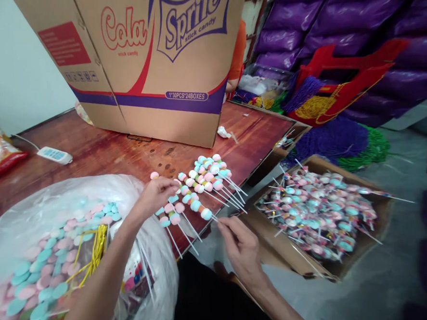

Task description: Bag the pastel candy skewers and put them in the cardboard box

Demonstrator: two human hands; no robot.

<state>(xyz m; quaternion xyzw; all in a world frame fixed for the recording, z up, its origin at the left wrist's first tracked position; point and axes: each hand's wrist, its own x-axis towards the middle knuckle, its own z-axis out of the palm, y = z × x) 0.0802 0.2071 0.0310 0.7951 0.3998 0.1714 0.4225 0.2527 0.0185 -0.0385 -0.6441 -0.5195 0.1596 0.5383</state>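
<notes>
My right hand [240,243] pinches the white stick of a marshmallow skewer [195,205], which slants up and left with blue, pink and white candies threaded on it. At the skewer's upper end, the fingertips of my left hand [159,190] are pressed together on its tip; the exact contact is partly hidden. Below my left hand, a few finished-looking skewers [174,219] lie with their sticks over the table edge. More marshmallow skewers [210,172] are piled just beyond my right hand, sticks pointing right and down.
A plastic bag [128,184] of loose candies and gold twist ties [96,254] sits at left. A large carton [152,110] stands on the wooden table [101,157]. An open box [254,234] of wrapped skewers is at lower right. Behind the carton, a person's orange sleeve [238,47] shows.
</notes>
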